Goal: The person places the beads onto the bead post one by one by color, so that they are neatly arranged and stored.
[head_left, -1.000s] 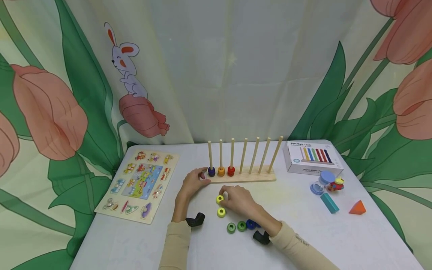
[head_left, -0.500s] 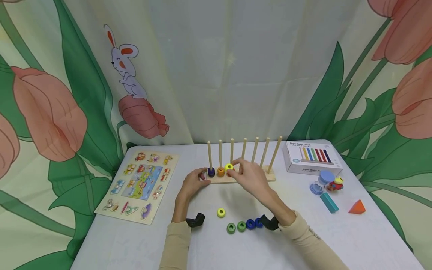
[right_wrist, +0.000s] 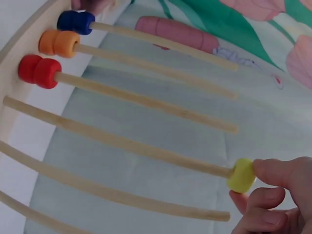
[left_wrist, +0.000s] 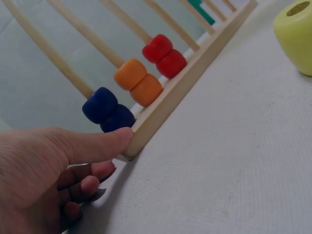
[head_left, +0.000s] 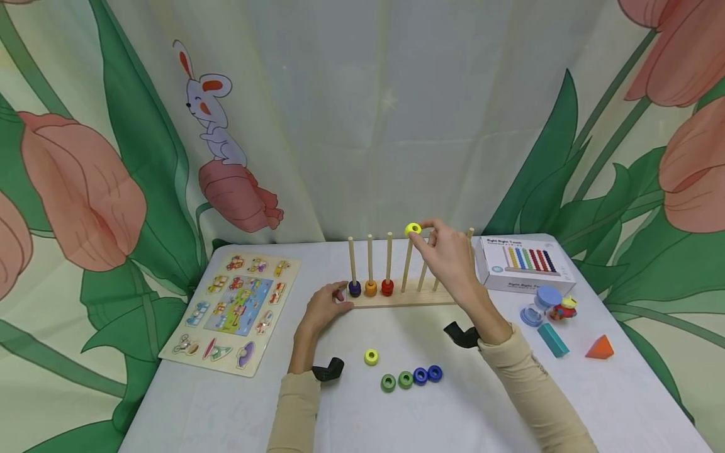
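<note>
My right hand (head_left: 450,255) pinches a yellow bead (head_left: 413,229) between thumb and fingertips at the top of the fourth peg. In the right wrist view the tip of that peg meets the yellow bead (right_wrist: 242,175). The wooden peg rack (head_left: 419,301) carries two dark blue beads (left_wrist: 108,110), two orange beads (left_wrist: 138,82) and two red beads (left_wrist: 165,56) on its first three pegs. At the rack's left end my left hand (head_left: 325,308) grips the base, its thumb (left_wrist: 105,145) against the end corner. The pegs farther right are bare.
In front of the rack lie another yellow bead (head_left: 370,357), two green beads (head_left: 387,383) and two blue beads (head_left: 435,374). A picture puzzle board (head_left: 232,314) lies left. On the right are a box (head_left: 523,264), a teal block (head_left: 552,340) and an orange block (head_left: 600,348).
My right hand has picked the yellow bead up from the table and carried it up and right to the fourth peg's top. My left hand stays at the rack's end.
</note>
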{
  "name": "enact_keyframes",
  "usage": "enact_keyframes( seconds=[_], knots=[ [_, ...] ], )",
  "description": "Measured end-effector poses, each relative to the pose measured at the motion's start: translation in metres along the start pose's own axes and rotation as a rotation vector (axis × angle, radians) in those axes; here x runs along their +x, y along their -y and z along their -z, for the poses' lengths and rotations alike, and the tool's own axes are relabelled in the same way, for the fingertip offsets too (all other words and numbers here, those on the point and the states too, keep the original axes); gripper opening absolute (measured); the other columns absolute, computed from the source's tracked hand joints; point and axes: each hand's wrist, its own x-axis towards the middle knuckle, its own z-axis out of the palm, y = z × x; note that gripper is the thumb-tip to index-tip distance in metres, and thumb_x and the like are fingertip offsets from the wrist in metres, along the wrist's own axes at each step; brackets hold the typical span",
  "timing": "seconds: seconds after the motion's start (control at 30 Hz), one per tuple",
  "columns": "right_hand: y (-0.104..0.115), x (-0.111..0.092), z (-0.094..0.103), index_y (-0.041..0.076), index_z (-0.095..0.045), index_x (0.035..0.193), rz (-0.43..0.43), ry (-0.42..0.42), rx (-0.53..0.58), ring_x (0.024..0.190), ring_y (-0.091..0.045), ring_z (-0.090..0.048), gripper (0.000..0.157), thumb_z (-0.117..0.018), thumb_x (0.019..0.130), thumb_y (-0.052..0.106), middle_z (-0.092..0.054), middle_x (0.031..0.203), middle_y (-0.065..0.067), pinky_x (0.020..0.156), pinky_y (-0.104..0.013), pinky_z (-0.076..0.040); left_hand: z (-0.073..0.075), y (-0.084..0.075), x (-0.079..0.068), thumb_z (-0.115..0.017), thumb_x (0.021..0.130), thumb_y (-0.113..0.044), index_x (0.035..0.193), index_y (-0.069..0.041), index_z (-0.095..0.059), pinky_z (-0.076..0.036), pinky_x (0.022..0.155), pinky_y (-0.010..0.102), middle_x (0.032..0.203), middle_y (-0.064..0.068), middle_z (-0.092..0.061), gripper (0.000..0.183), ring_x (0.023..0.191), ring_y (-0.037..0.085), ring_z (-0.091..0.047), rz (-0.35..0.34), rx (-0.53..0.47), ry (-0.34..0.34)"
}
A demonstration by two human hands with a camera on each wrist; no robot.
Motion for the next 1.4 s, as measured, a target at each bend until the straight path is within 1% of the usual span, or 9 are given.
enact_keyframes(
  seconds=[0.27, 0.4, 0.47, 0.53, 0.7, 0.8, 1.13, 1.23, 1.4],
  knots=[
    [-0.008, -0.004, -0.006, 0.008, -0.061, 0.119, -0.033, -0.001, 0.021, 0.043, -0.018, -0.039, 0.042, -0.066, 0.089, 0.036, -0.046, 0.058, -0.001, 0.04, -0.031, -0.027, -0.001, 0.0, 0.001, -0.077, 0.08, -0.025, 0.132, -0.009, -0.057, -0.032, 0.061, 0.032, 0.082, 0.0, -0.055, 0.058, 0.067, 0.017, -0.044, 0.01, 0.002, 0.0],
    [-0.007, -0.016, -0.01, 0.01, -0.059, 0.121, -0.008, -0.03, 0.073, 0.041, -0.016, -0.039, 0.042, -0.068, 0.088, 0.033, -0.045, 0.053, 0.002, 0.039, -0.03, -0.026, -0.001, 0.002, 0.001, -0.077, 0.08, -0.024, 0.132, -0.009, -0.056, -0.031, 0.061, 0.032, 0.082, 0.0, -0.054, 0.058, 0.067, 0.016, -0.043, 0.012, 0.005, 0.0],
    [-0.006, -0.025, -0.015, 0.01, -0.059, 0.119, 0.006, -0.005, 0.092, 0.041, -0.015, -0.039, 0.039, -0.07, 0.087, 0.031, -0.045, 0.052, 0.004, 0.039, -0.029, -0.027, -0.001, 0.002, 0.001, -0.077, 0.08, -0.024, 0.132, -0.009, -0.056, -0.031, 0.061, 0.032, 0.082, 0.0, -0.054, 0.058, 0.067, 0.016, -0.043, 0.013, 0.006, 0.0],
    [-0.006, -0.038, -0.022, 0.01, -0.06, 0.117, 0.005, 0.055, 0.109, 0.041, -0.014, -0.039, 0.037, -0.07, 0.087, 0.029, -0.045, 0.051, 0.005, 0.039, -0.028, -0.027, -0.001, 0.002, 0.0, -0.077, 0.08, -0.024, 0.132, -0.008, -0.056, -0.031, 0.061, 0.032, 0.082, 0.0, -0.054, 0.058, 0.067, 0.016, -0.043, 0.015, 0.008, -0.001],
    [-0.009, -0.071, -0.049, 0.013, -0.062, 0.111, -0.081, 0.257, 0.141, 0.042, -0.011, -0.039, 0.033, -0.071, 0.086, 0.031, -0.047, 0.051, 0.006, 0.041, -0.026, -0.028, -0.001, 0.002, 0.0, -0.077, 0.08, -0.025, 0.132, -0.008, -0.057, -0.031, 0.06, 0.031, 0.082, 0.0, -0.054, 0.058, 0.067, 0.017, -0.043, 0.014, 0.016, -0.006],
    [-0.012, -0.087, -0.063, 0.014, -0.064, 0.109, -0.101, 0.346, 0.142, 0.042, -0.009, -0.04, 0.032, -0.072, 0.084, 0.032, -0.047, 0.051, 0.007, 0.041, -0.024, -0.029, -0.001, 0.002, 0.001, -0.077, 0.08, -0.026, 0.132, -0.009, -0.056, -0.031, 0.06, 0.031, 0.083, 0.0, -0.054, 0.058, 0.067, 0.016, -0.043, 0.016, 0.013, -0.005],
    [-0.011, -0.129, -0.087, 0.015, -0.065, 0.106, 0.0, 0.691, 0.041, 0.045, -0.006, -0.042, 0.036, -0.075, 0.079, 0.037, -0.048, 0.054, 0.01, 0.042, -0.026, -0.032, 0.0, 0.0, 0.003, -0.078, 0.079, -0.024, 0.13, -0.009, -0.058, -0.032, 0.061, 0.032, 0.083, 0.001, -0.055, 0.057, 0.067, 0.016, -0.043, 0.007, 0.011, -0.017],
    [-0.011, -0.137, -0.091, 0.014, -0.065, 0.105, 0.007, 0.739, 0.025, 0.043, -0.005, -0.041, 0.035, -0.076, 0.078, 0.034, -0.046, 0.052, 0.01, 0.041, -0.026, -0.031, 0.0, 0.001, 0.003, -0.078, 0.079, -0.024, 0.131, -0.009, -0.058, -0.031, 0.061, 0.031, 0.082, 0.0, -0.054, 0.057, 0.067, 0.016, -0.043, 0.002, 0.022, -0.013],
    [-0.011, -0.142, -0.097, 0.014, -0.066, 0.1, 0.036, 0.73, 0.013, 0.04, -0.003, -0.036, 0.027, -0.075, 0.08, 0.029, -0.04, 0.047, 0.011, 0.037, -0.023, -0.027, -0.001, 0.0, 0.001, -0.078, 0.079, -0.024, 0.131, -0.009, -0.058, -0.031, 0.06, 0.032, 0.082, 0.001, -0.054, 0.058, 0.066, 0.017, -0.043, 0.006, 0.009, -0.018]
  ],
)
